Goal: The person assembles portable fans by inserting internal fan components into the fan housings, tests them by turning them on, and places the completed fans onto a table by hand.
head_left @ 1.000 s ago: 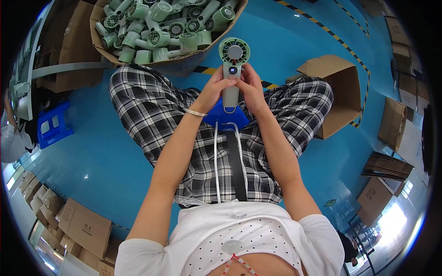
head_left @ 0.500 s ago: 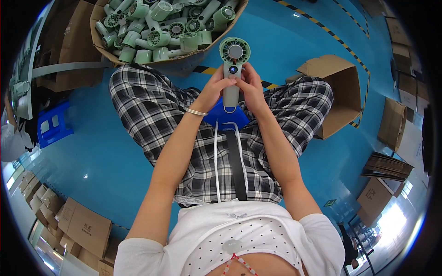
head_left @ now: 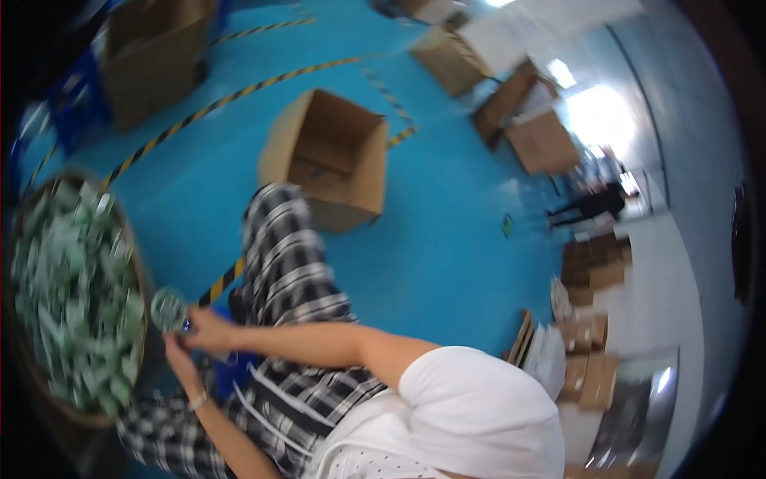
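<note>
A pale green handheld fan (head_left: 168, 310) is held in front of my lap, at the left of the picture, its round head pointing away from me. My right hand (head_left: 211, 330) is wrapped round its handle. My left hand (head_left: 183, 363), with a bracelet at the wrist, closes on the handle from the other side; motion blur softens its fingers. Most of the handle is hidden by the hands. Just beyond the fan is a large cardboard box heaped with several similar green fans (head_left: 76, 295).
An open cardboard box (head_left: 369, 172) stands on the blue floor beyond my right knee. Black-and-yellow tape (head_left: 231, 100) marks the floor. More cartons (head_left: 542, 144) stand farther off, and a person in dark clothes (head_left: 594, 206) is at the far right.
My view has swung to the right, so the fan, my hands and the box of fans now appear farther left. Both hands still hold the fan. The picture is now blurred.
</note>
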A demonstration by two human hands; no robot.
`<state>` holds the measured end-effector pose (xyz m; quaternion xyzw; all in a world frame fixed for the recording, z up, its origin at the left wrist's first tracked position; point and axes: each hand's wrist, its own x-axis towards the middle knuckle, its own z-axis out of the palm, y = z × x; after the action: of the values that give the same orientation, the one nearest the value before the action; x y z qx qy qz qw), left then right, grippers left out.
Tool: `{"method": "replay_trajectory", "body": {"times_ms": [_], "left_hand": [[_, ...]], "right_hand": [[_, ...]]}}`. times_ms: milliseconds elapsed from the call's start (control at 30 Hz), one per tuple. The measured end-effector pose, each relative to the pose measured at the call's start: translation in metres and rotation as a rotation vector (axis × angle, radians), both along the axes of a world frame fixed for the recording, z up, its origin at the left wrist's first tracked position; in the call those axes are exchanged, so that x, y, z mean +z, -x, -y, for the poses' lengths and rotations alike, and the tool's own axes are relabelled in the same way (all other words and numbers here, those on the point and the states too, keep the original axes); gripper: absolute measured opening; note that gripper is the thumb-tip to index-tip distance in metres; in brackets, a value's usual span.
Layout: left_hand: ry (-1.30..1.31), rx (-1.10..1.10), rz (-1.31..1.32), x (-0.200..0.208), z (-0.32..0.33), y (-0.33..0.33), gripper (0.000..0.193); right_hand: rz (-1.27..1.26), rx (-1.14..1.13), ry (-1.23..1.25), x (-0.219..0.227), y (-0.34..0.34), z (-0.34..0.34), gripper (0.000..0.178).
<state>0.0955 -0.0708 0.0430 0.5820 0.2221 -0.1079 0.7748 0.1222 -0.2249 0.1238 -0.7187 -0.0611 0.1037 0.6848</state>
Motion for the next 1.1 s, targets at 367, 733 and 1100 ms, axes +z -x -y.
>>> {"method": "replay_trajectory", "body": {"times_ms": [367, 733, 1100], "left_hand": [[-0.491, -0.048, 0.257, 0.067, 0.039, -0.026, 0.046], [-0.397, -0.144, 0.182, 0.090, 0.047, -0.020, 0.038], [-0.538, -0.108, 0.340, 0.080, 0.054, -0.023, 0.038]], "right_hand": [[-0.155, 0.205, 0.444, -0.014, 0.012, 0.018, 0.050], [-0.238, 0.216, 0.412, -0.014, 0.012, 0.019, 0.055], [-0.259, 0.205, 0.407, -0.015, 0.013, 0.025, 0.052]]}}
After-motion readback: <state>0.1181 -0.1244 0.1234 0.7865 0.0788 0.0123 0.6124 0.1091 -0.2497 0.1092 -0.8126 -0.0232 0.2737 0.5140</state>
